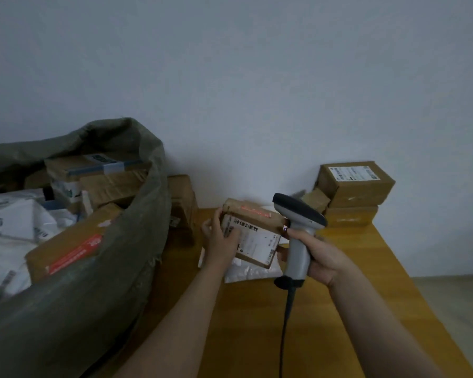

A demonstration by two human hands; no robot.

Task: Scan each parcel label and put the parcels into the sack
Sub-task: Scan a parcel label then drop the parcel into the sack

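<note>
Parcel point(257, 241), gripped by left hand point(221, 241), sat at nine o'clock of scanner point(301, 214) clenched in right hand point(325, 257), sack point(148, 214) beyond.

One sack point(93, 309), one scanner point(301, 214), one held parcel point(260, 241), two hands point(221, 242) point(321, 259).

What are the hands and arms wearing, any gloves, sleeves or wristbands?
No gloves on the left hand or the right hand. The left forearm and right forearm are uncovered down to the frame's edge, so no sleeve shows. No watch, band or ring is visible, though dim light could hide something small.
</note>
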